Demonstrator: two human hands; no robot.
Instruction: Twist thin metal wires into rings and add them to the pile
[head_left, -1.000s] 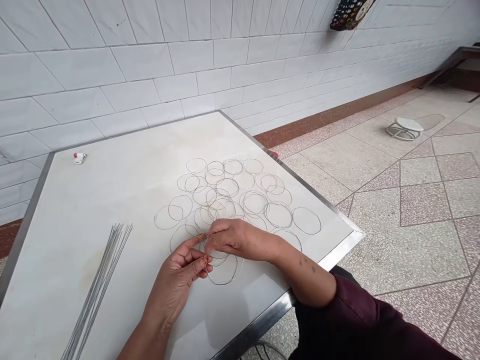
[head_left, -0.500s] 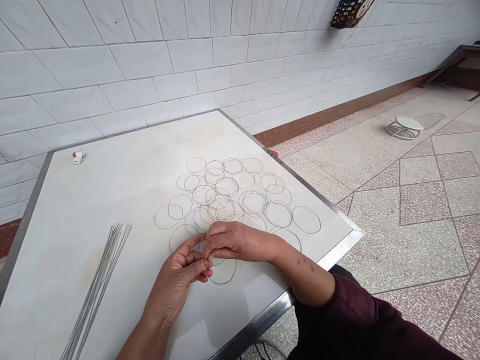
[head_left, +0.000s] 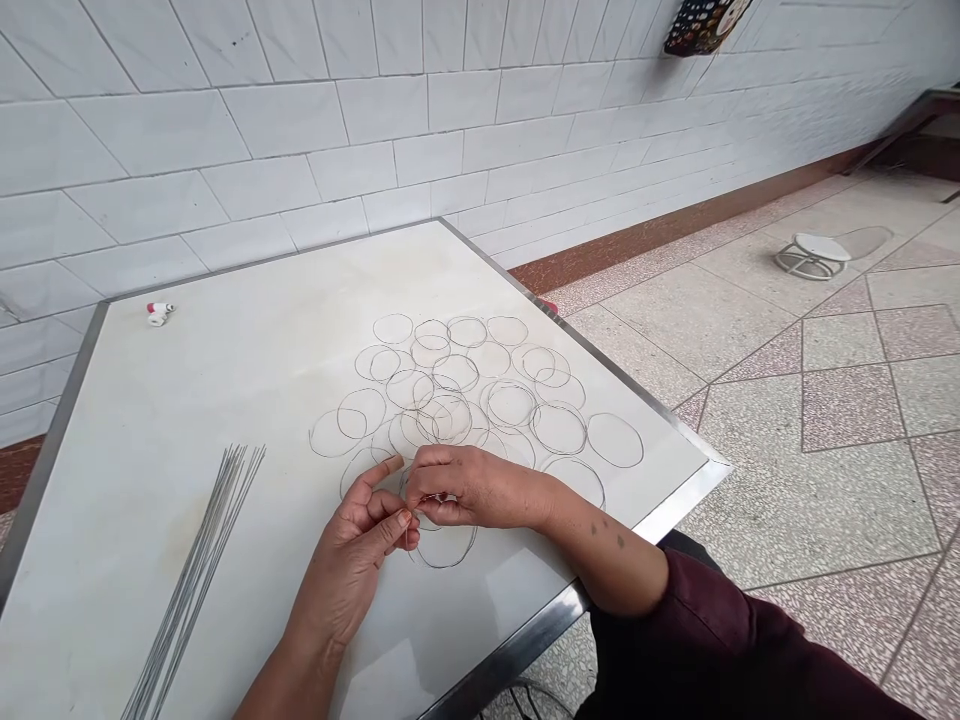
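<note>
My left hand (head_left: 358,548) and my right hand (head_left: 466,487) meet over the near part of the table. Thumb and fingers of the left are pinched on a thin wire, its index finger raised. Pressed against the left fingertips, my right fingers are closed on the same wire, whose shape is mostly hidden. Beneath my hands a wire ring (head_left: 446,566) shows in part. Several more thin wire rings (head_left: 615,466) lie loose and overlapping beyond them. To the left is a bundle of straight wires (head_left: 196,575), lying lengthwise.
The white table (head_left: 247,360) has a metal edge and stands against a tiled wall (head_left: 292,120). A small red-and-white object (head_left: 159,313) lies at its far left corner. On the floor to the right is a low round stool (head_left: 814,256). A dark patterned item (head_left: 701,28) hangs on the wall.
My right fingers have shifted slightly at the pinch, and the wire between my hands has turned so its loop shows less. The rings and the bundle on the table have not moved.
</note>
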